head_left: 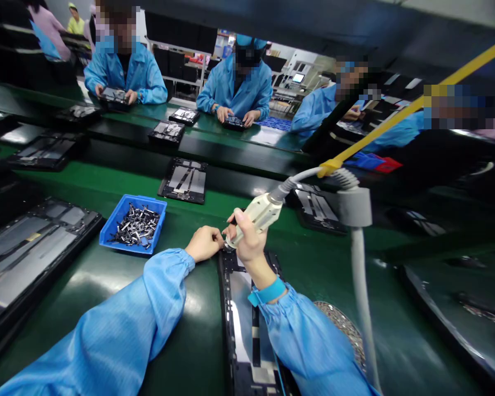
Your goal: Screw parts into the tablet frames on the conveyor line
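Note:
My right hand [251, 239] is wrapped around a cream electric screwdriver [264, 213], which tilts down toward the upper left corner of an opened tablet [241, 319]. The tablet lies in front of me with silver panels and a dark ribbon strip showing; my right forearm covers part of it. My left hand [206, 243] is closed at that same corner, its fingertips beside the screwdriver tip. Whatever those fingers pinch is hidden. A blue wrist strap [268, 291] circles my right wrist.
Left of my hands stands a blue bin [103, 240] of small metal parts. A round dish of screws [346, 324] sits partly behind my right sleeve. A grey cable [359, 286] and yellow strap [379, 124] run from the screwdriver. More opened tablets [185, 180] lie around; co-workers [235, 82] sit opposite.

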Action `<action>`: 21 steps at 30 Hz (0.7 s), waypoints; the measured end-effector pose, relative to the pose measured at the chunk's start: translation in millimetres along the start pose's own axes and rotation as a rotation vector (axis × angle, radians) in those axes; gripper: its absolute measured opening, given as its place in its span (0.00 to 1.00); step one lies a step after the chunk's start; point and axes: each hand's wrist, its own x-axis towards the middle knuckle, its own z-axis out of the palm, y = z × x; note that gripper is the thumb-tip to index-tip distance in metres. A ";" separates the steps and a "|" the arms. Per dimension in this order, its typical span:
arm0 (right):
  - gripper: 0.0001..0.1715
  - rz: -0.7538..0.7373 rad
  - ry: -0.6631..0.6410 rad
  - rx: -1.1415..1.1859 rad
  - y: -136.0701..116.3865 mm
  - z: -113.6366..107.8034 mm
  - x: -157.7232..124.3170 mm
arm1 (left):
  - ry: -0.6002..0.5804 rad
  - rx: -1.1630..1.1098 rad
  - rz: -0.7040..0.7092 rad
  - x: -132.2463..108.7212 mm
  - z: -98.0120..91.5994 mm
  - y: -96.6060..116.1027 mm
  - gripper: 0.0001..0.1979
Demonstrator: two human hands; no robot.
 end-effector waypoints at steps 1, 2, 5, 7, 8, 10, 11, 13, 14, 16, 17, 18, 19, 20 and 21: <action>0.24 0.004 0.004 0.005 1.5 1.0 0.1 | 0.005 0.018 -0.009 -0.8 0.0 0.9 0.04; 0.25 0.016 0.010 0.016 2.2 2.1 0.3 | 0.013 0.041 -0.018 -1.4 0.1 2.2 0.05; 0.25 0.042 0.028 0.077 -7.3 5.4 1.2 | 0.046 0.130 -0.048 -1.0 -0.1 8.5 0.06; 0.26 -0.001 0.011 0.171 -26.9 4.0 0.1 | 0.075 0.196 -0.072 -0.2 -1.7 14.9 0.08; 0.25 -0.051 -0.009 0.237 -40.0 1.2 -1.7 | 0.093 0.227 -0.085 -1.3 -2.8 18.4 0.08; 0.23 -0.180 -0.058 0.368 -68.8 -8.1 -7.8 | 0.147 0.287 -0.099 -10.2 -3.7 24.6 0.08; 0.22 -0.243 -0.070 0.410 -82.5 -13.9 -11.6 | 0.185 0.315 -0.102 -19.2 -2.5 26.2 0.08; 0.22 -0.337 -0.055 0.452 -104.5 -25.2 -18.5 | 0.253 0.405 -0.108 -46.8 5.6 24.0 0.12; 0.23 -0.368 -0.034 0.464 -112.3 -29.8 -20.9 | 0.275 0.466 -0.107 -64.1 12.5 19.8 0.15; 0.23 -0.403 0.009 0.503 -122.8 -35.9 -22.6 | 0.280 0.594 -0.098 -100.0 30.1 6.0 0.20; 0.23 -0.411 0.022 0.525 -126.4 -37.7 -22.2 | 0.296 0.604 -0.076 -116.0 39.4 -2.5 0.21; 0.24 -0.416 0.028 0.545 -129.6 -39.0 -21.3 | 0.299 0.567 -0.069 -129.2 48.0 -11.1 0.21; 0.24 -0.422 0.034 0.559 -133.0 -40.3 -20.5 | 0.293 0.480 -0.065 -138.6 55.5 -18.9 0.21; 0.24 -0.430 0.041 0.568 -136.6 -41.8 -19.9 | 0.274 0.354 -0.065 -143.8 61.3 -25.0 0.22; 0.24 -0.437 0.048 0.569 -140.7 -43.7 -20.0 | 0.246 0.209 -0.065 -144.7 65.3 -28.6 0.23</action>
